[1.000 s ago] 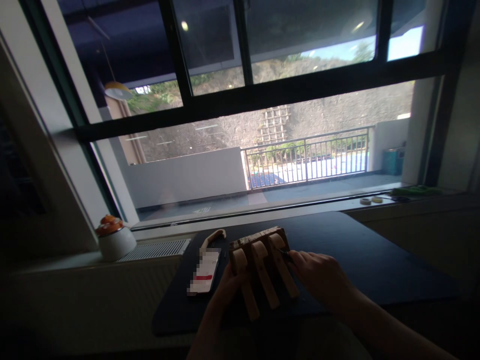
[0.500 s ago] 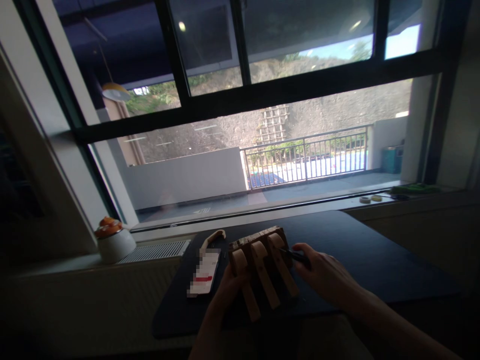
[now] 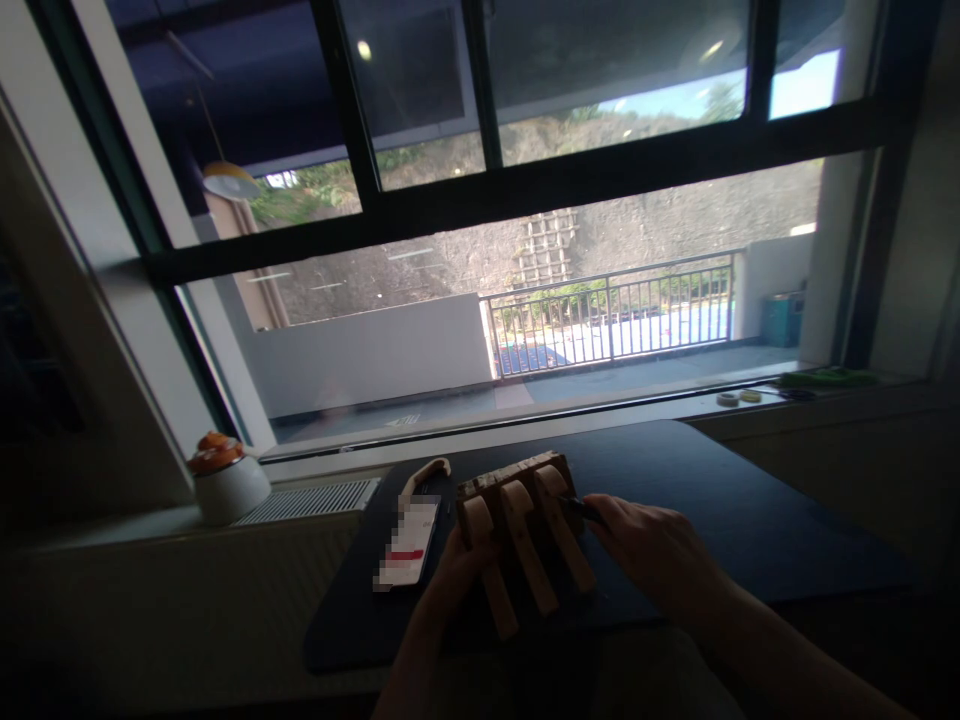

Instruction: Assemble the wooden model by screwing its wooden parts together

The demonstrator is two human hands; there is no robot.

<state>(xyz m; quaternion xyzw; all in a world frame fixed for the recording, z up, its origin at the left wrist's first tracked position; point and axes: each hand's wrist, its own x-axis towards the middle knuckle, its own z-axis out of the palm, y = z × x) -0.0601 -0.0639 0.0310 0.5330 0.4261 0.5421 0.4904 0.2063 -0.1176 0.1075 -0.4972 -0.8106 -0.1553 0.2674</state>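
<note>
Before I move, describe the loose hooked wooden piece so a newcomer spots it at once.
Below the window is a dark table. Near its far left corner, just beyond the phone, lies the hooked wooden piece; unlike the three wooden strips grouped at the brown block, it lies apart.

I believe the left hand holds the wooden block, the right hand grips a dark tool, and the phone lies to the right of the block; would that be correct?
Not quite: the phone lies to the left of the wooden block, as the head view shows. The rest stands: the left hand holds the block and the right hand grips a dark tool.
</note>
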